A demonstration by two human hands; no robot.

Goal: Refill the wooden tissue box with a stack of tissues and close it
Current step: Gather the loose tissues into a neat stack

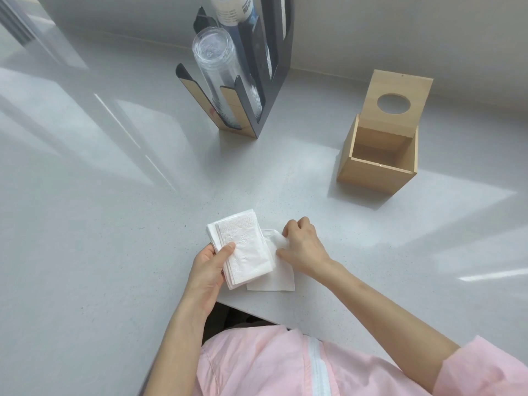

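Note:
My left hand (210, 270) grips a stack of white folded tissues (245, 250), thumb on top, just above the counter near its front edge. A single loose tissue (281, 277) lies flat beside and partly under the stack. My right hand (303, 244) rests on this loose tissue, fingers curled and pinching its upper edge. The wooden tissue box (377, 170) stands at the right rear, empty inside. Its hinged lid (398, 94), with a round hole, is tipped up and back.
A black and wood cup dispenser (257, 90) stands at the rear centre, holding a tilted stack of clear plastic cups (214, 58). The pale grey counter (114, 224) runs back to a wall. My pink jacket fills the lower edge.

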